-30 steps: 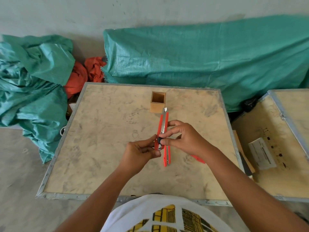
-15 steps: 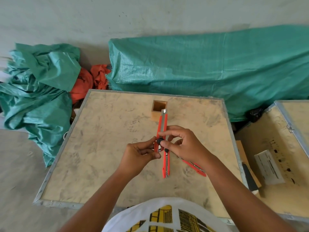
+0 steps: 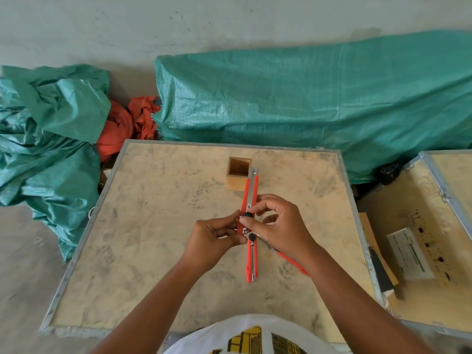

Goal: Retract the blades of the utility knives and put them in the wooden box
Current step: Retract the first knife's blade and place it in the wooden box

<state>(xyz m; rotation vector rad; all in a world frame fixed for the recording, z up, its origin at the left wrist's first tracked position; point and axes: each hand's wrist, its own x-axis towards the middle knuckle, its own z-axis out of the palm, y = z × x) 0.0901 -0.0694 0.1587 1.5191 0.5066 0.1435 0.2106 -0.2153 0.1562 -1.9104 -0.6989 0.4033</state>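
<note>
Behind the board table [image 3: 143, 251] a long green tarp [image 3: 306, 98] lies along the wall, a crumpled green tarp [image 3: 48, 129] and orange cloth [image 3: 122, 123] sit off its far-left corner, and an open crate [image 3: 413, 264] stands to its right.

White shirt [image 3: 245, 335] with yellow-and-black print at bottom edge; 2 bare forearms, left hand [image 3: 212, 241] and right hand [image 3: 281, 226] ungloved, no sleeves visible.
</note>
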